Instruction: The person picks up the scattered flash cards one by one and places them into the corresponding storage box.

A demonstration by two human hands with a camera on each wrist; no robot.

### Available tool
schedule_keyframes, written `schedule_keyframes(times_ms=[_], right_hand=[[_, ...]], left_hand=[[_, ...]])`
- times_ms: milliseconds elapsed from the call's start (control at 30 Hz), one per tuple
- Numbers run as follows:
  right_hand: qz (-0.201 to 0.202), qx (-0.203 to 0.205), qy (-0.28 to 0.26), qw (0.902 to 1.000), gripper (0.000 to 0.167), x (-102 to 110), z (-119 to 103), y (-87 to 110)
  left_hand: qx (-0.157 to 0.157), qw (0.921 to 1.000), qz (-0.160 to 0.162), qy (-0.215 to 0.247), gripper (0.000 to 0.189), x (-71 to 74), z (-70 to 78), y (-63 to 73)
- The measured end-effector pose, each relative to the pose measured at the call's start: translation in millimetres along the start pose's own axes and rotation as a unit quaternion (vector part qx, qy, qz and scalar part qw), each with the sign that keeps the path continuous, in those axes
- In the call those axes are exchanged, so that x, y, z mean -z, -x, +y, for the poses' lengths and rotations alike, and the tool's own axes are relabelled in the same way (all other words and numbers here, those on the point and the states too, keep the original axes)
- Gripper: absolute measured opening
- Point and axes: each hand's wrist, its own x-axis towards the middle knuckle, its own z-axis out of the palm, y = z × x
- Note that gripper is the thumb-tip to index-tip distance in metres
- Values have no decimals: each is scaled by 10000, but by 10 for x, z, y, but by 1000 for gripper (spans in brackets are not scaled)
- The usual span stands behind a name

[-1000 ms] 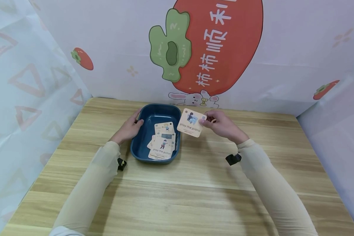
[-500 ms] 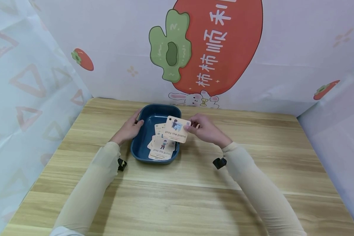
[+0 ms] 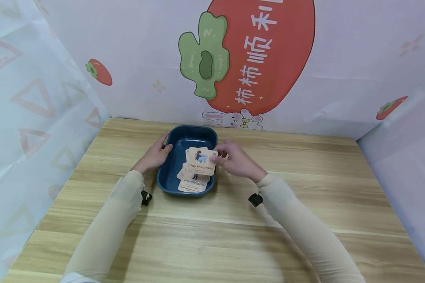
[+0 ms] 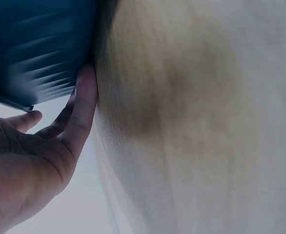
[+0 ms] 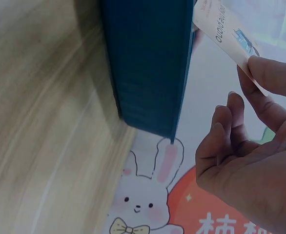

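Note:
A deep blue plastic tray [image 3: 171, 175] with rounded corners stands near the table's back edge. My left hand [image 3: 154, 155] holds its left side, thumb at the rim; in the left wrist view the fingers [image 4: 86, 90] lie against the ribbed outer wall. My right hand [image 3: 238, 160] pinches a "play the piano" card [image 3: 200, 162] between thumb and index finger, over the tray's right side. In the right wrist view the card [image 5: 223, 31] is tilted above the rim, other fingers curled loosely. Beneath it lie several picture cards [image 3: 193, 184], a "play the guitar" one on top, partly covered.
The tray sits on a wood-grain table [image 3: 205, 239]. Behind it rises a white backdrop [image 3: 138, 94] printed with a large red persimmon and a rabbit. Patterned sheets [image 3: 32, 165] hang at both sides. Black wrist devices [image 3: 255, 200] sit under both forearms.
My right hand has carried the piano card leftward and a little toward me, from beside the tray to over the stacked cards. My left hand and the tray have stayed put.

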Motion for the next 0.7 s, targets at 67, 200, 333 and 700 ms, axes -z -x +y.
schedule_keyframes(times_ms=[67, 200, 333, 700], right_hand=[[-75, 32, 42, 10000, 11, -34, -4, 4], [-309, 23, 180, 9994, 13, -83, -8, 20], [-515, 9, 307, 9982, 13, -116, -3, 27], [-454, -58, 569, 9973, 15, -154, 25, 9]], left_hand=[[-12, 10000, -6, 0, 61, 0, 2, 2], [-30, 10000, -10, 12, 61, 1, 6, 6], [-14, 10000, -17, 29, 61, 1, 6, 5], [-31, 10000, -26, 85, 61, 4, 25, 13]])
